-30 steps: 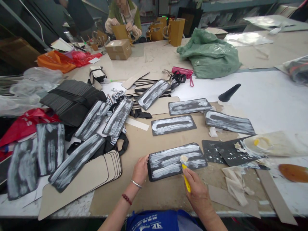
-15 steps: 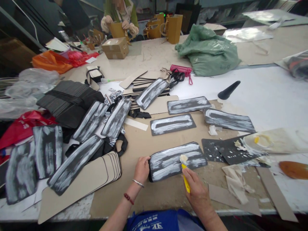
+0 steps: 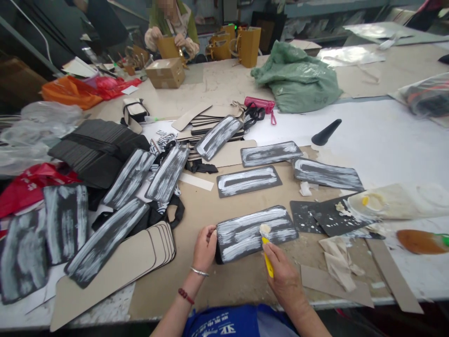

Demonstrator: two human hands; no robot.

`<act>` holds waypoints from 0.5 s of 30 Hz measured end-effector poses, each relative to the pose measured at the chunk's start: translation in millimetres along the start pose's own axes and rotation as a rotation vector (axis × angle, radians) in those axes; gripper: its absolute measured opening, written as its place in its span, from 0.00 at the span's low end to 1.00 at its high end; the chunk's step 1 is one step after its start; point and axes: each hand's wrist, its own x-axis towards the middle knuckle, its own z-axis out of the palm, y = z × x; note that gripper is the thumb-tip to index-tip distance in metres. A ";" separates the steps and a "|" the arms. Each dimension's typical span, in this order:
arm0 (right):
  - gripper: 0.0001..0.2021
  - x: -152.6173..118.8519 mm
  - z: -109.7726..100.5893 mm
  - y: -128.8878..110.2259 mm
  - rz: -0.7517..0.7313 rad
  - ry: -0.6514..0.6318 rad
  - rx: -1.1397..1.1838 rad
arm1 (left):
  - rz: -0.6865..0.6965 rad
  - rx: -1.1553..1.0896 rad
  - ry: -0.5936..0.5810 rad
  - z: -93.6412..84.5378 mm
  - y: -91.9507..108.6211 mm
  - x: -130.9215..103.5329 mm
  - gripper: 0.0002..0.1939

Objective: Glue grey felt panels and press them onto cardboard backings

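A dark rounded panel [image 3: 242, 235] streaked with white glue lies in front of me on brown board. My left hand [image 3: 206, 244] grips its left edge between thumb and fingers. In my right hand [image 3: 283, 271] is a glue brush [image 3: 267, 257] with a yellow handle, its pale bristles touching the panel's coated face. Just beyond lie more glue-streaked panels, among them one panel [image 3: 249, 181] straight ahead and another panel [image 3: 328, 174] to the right. A glue-spattered black sheet [image 3: 326, 223] sits right of my brush, beside a translucent sheet [image 3: 389, 201] with glue on it.
Fanned beige panels [image 3: 115, 267] and a bundle of black pieces [image 3: 100, 152] lie on the left. Farther off are a green bag [image 3: 298, 79], a pink pouch [image 3: 259, 105] and a carton [image 3: 165, 73]. Across the table a person [image 3: 171, 32] handles a mustard-coloured piece.
The brush has shifted slightly along the panel, still touching it. The whole view has moved a little, with objects on the right sliding leftward. My left hand keeps its hold.
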 end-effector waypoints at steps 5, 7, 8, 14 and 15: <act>0.20 -0.3 0.9 -0.7 -0.011 0.012 -0.012 | 0.122 0.128 0.020 -3.1 1.3 2.2 0.10; 0.20 0.0 0.6 -1.2 -0.006 0.013 -0.013 | 0.118 0.138 0.000 -2.7 -0.7 3.4 0.10; 0.20 0.2 0.4 -1.3 -0.002 0.013 -0.009 | 0.103 0.132 -0.004 -2.2 -1.8 4.2 0.10; 0.21 1.3 -1.4 -2.3 0.002 0.024 0.013 | -0.051 0.080 -0.020 2.5 -6.2 13.3 0.07; 0.22 1.4 -1.6 -2.5 0.002 0.027 0.010 | -0.083 0.071 -0.035 3.4 -6.9 15.9 0.07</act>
